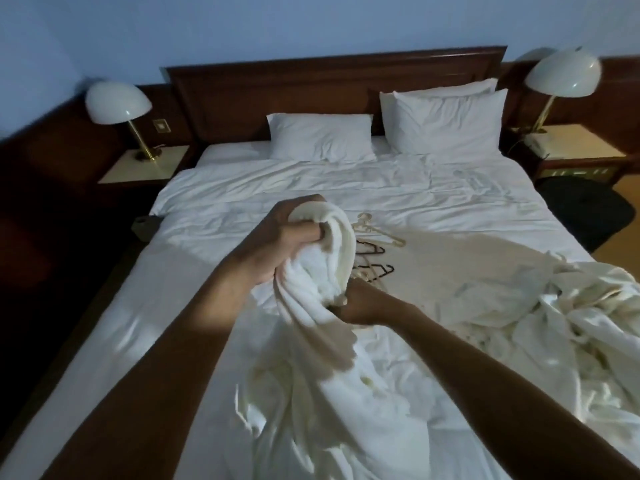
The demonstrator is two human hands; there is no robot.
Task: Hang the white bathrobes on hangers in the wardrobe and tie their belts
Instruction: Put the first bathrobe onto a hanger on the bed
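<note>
I hold a white bathrobe up over the bed. My left hand grips a bunched fold at its top. My right hand grips the cloth lower down, its fingers buried in the folds. The rest of the robe hangs down to the sheet in front of me. Several hangers, cream and black, lie in a loose pile on the bed just beyond my hands. More white robe cloth lies crumpled on the bed's right side. No wardrobe is in view.
The bed fills the middle, with two pillows against a dark wooden headboard. A bedside table with a domed lamp stands on each side. A dark chair sits at the bed's right.
</note>
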